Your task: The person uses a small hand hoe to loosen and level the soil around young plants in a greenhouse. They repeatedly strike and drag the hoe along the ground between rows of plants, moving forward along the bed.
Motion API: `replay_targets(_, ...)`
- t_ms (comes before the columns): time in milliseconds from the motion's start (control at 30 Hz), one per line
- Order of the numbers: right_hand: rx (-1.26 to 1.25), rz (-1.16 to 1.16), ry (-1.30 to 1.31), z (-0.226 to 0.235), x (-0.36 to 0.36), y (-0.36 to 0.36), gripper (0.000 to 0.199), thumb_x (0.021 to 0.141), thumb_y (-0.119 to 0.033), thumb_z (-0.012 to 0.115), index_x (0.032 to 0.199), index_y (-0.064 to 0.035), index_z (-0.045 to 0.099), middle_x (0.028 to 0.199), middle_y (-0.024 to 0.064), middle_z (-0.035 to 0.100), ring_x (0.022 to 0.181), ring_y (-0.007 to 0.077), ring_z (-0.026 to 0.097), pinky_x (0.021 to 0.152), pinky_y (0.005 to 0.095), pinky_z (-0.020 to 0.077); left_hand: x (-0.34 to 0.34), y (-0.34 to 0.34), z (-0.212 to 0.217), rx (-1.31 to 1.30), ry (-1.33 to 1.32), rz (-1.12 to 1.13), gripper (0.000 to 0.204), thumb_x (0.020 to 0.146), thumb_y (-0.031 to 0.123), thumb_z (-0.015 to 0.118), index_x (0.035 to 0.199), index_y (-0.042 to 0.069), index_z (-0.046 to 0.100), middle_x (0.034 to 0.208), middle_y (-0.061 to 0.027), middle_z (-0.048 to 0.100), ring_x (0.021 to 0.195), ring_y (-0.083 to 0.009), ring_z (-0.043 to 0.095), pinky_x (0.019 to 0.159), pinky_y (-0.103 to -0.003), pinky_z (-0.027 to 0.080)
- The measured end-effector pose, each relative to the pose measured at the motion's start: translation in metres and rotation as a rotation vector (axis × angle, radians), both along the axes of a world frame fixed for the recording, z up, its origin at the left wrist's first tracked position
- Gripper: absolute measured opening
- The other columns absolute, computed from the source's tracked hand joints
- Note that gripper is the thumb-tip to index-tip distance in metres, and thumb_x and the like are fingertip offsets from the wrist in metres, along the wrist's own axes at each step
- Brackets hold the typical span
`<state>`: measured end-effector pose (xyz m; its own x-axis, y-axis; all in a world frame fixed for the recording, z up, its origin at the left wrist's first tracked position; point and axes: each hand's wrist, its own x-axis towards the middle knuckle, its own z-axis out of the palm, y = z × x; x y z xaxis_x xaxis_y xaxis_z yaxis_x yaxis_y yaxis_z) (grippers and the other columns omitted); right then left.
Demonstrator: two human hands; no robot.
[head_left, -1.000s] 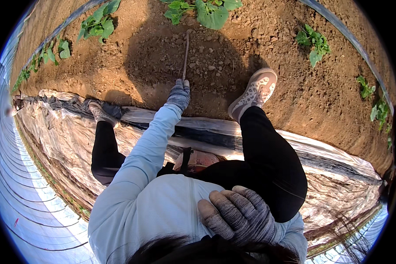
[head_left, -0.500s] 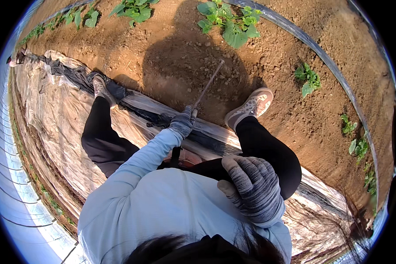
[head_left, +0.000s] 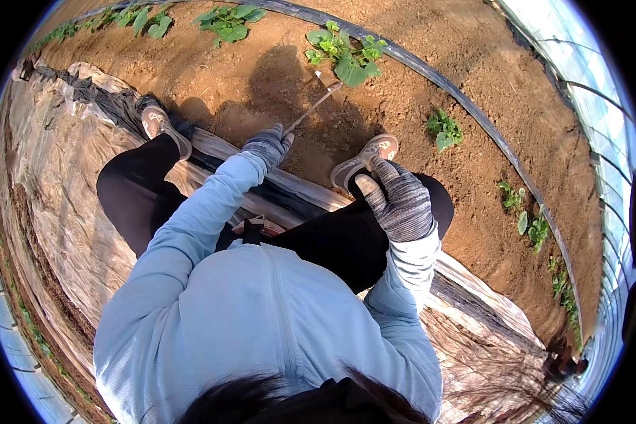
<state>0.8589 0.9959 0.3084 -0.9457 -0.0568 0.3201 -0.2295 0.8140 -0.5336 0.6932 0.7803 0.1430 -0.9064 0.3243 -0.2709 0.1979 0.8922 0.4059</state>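
My left hand [head_left: 267, 146], in a grey knit glove, is closed around the thin handle of a small hand hoe [head_left: 305, 114]. The hoe reaches forward over the soil, its pale head just short of a leafy green plant [head_left: 348, 56]. Above my bent right knee, my right hand [head_left: 405, 205] wears a matching glove. Its thumb stands apart from loosely bent fingers, and nothing shows in it.
A dark hose [head_left: 466, 106] curves along the soil bed [head_left: 403, 106] behind the plants. Another small plant [head_left: 443, 130] grows to the right. Crumpled plastic sheeting [head_left: 71, 184] lies at left, below my shoes [head_left: 366, 161]. Translucent greenhouse walls [head_left: 579, 63] rise at the sides.
The hoe's head has moved forward, closer to the leafy plant. My right hand has gone from near my chest to above my right knee. The whole view has shifted somewhat.
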Motion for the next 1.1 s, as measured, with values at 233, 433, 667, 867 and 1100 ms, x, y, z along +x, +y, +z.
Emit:
replay_targets(233, 0.300, -0.283, -0.218, -0.013, 0.052, -0.001, 0.034, 0.083, -0.033, 0.058, 0.102, -0.0050, 0.061, 0.088, 0.0160, 0.063, 0.079, 0.0332, 0.060, 0.071, 0.0397, 0.0471, -0.028, 0.015, 0.048, 0.120, -0.024, -0.191, 0.042, 0.087, 0.043, 0.050, 0.101, 0.004, 0.053, 0.086, -0.0158, 0.060, 0.078, -0.0282, 0.059, 0.071, -0.037, 0.045)
replay_targets(433, 0.285, -0.121, -0.294, 0.010, 0.071, -0.027, 0.038, 0.082, -0.031, 0.059, 0.108, -0.0043, 0.058, 0.098, 0.0146, 0.062, 0.090, 0.0311, 0.058, 0.077, 0.0380, 0.0458, -0.045, 0.023, 0.114, 0.081, -0.386, -0.203, 0.052, 0.088, 0.047, 0.047, 0.114, 0.002, 0.050, 0.095, -0.0150, 0.059, 0.085, -0.0273, 0.058, 0.079, -0.036, 0.044)
replay_targets(667, 0.474, 0.058, -0.492, -0.020, 0.017, -0.029, 0.041, 0.082, -0.037, 0.055, 0.108, -0.0060, 0.056, 0.090, 0.0132, 0.060, 0.081, 0.0293, 0.058, 0.072, 0.0398, 0.0460, -0.099, 0.026, 0.120, -0.052, -0.295, -0.358, 0.067, 0.086, 0.050, 0.048, 0.124, -0.005, 0.042, 0.121, -0.0218, 0.050, 0.113, -0.0310, 0.048, 0.096, -0.035, 0.036)
replay_targets(867, 0.368, 0.365, -0.577, -0.007, -0.022, -0.015, 0.041, 0.080, -0.034, 0.055, 0.108, -0.0041, 0.053, 0.098, 0.0134, 0.056, 0.090, 0.0277, 0.055, 0.077, 0.0405, 0.0422, -0.134, 0.034, 0.092, -0.222, -0.232, -0.525, 0.050, 0.085, 0.045, 0.052, 0.104, -0.001, 0.054, 0.099, -0.0214, 0.059, 0.097, -0.0356, 0.055, 0.082, -0.040, 0.042)
replay_targets(1100, 0.334, 0.244, -0.648, -0.013, -0.042, 0.038, 0.043, 0.080, -0.032, 0.054, 0.113, -0.0038, 0.052, 0.102, 0.0124, 0.055, 0.091, 0.0258, 0.053, 0.080, 0.0393, 0.0415, -0.156, 0.081, 0.066, -0.248, -0.342, -0.643, 0.044, 0.085, 0.041, 0.051, 0.099, 0.000, 0.054, 0.085, -0.0212, 0.060, 0.085, -0.0377, 0.058, 0.074, -0.043, 0.045)
